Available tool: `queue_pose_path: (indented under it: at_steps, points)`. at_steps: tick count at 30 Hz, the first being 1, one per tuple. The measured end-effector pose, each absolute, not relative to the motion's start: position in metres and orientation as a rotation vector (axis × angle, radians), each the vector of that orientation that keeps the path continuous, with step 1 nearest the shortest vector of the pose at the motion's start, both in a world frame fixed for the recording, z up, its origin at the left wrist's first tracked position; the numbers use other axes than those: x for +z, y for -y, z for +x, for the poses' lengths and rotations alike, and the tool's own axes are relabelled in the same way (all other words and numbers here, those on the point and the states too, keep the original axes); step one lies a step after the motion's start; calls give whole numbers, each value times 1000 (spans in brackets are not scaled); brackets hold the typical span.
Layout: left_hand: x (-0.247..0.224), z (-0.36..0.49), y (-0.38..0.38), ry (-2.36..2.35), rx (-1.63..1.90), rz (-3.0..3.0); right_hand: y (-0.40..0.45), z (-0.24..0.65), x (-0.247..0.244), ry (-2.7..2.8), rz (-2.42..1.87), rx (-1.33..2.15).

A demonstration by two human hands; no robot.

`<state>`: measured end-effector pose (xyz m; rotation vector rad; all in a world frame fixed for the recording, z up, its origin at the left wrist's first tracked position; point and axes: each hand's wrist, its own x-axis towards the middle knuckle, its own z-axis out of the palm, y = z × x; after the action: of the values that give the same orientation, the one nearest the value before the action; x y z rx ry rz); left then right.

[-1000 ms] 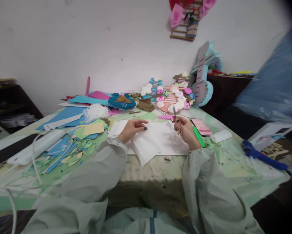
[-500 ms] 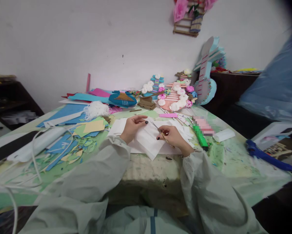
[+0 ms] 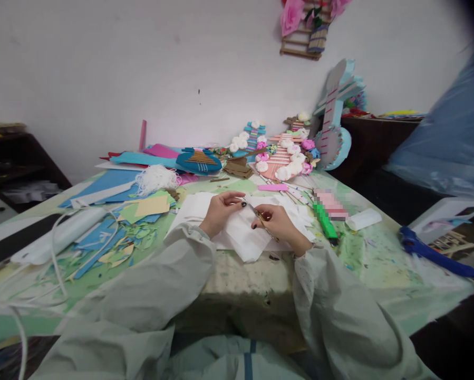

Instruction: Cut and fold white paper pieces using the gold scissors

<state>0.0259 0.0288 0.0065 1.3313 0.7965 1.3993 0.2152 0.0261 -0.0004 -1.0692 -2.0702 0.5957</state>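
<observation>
Thin white paper (image 3: 248, 237) lies over more white sheets at the near middle of the table. My left hand (image 3: 222, 212) is pinched at the upper edge of this paper, with a dark-nailed thumb close to the scissor tips. My right hand (image 3: 277, 224) is closed round a pair of gold-handled scissors (image 3: 265, 226), whose blades point up and left toward my left fingertips. Whether the blades are parted is too small to tell.
Paper scraps (image 3: 139, 237), a white string heap (image 3: 156, 179) and a white cable (image 3: 58, 258) lie left. Decorated crafts (image 3: 280, 158) stand at the back. A green object (image 3: 326, 224), white roll (image 3: 364, 219) and blue glue gun (image 3: 434, 253) are on the right.
My left hand has moved slightly right, closer to the scissors. The scissors have shifted a little left, and their blades look closer together. The paper's lower corner has moved slightly.
</observation>
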Motion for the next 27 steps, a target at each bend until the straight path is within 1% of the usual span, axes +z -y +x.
queue_pose_path:
  at_steps: [23, 27]
  points:
    - [8, 26, -26, -789, 1398, 1257, -26, 216, 0, 2052, -1017, 618]
    - [8, 26, -27, -797, 1403, 1250, -26, 218, 0, 1993, -964, 737]
